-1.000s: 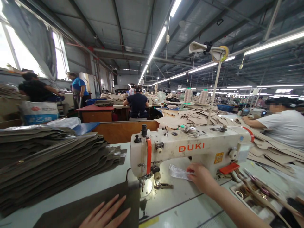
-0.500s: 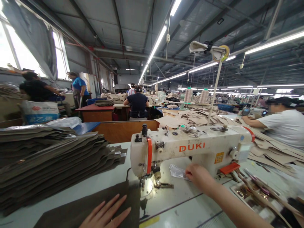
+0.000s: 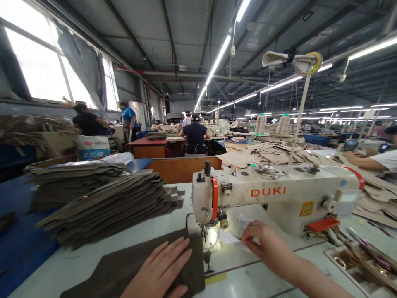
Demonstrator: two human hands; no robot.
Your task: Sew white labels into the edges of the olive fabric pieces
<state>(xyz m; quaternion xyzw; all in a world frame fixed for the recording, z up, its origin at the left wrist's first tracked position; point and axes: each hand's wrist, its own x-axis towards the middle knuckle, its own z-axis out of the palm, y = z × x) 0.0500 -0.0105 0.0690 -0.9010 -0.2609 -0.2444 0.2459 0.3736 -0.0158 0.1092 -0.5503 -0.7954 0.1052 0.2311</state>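
Note:
My left hand (image 3: 163, 269) lies flat with fingers stretched out on a dark olive fabric panel (image 3: 124, 265), whose right edge reaches beside the needle area. My right hand (image 3: 268, 244) pinches a small white label (image 3: 228, 237) between thumb and fingers, over the metal bed to the right of the needle. Behind it on the bed lie more small white labels (image 3: 243, 220), partly hidden by the hand. The DUKI sewing machine (image 3: 235, 190) stands across the table, its lamp shining on the needle plate (image 3: 211, 238).
At the left, a tall stack of folded dark fabric pieces (image 3: 111, 207) rests on the table. A tray (image 3: 353, 263) of scissors and small tools sits at the right. Beige fabric pieces (image 3: 263, 153) are heaped behind the machine. Other people work farther off.
My right hand has drawn a label away from the others, nearer the needle. My left hand stays flat on the fabric panel. The view has turned left.

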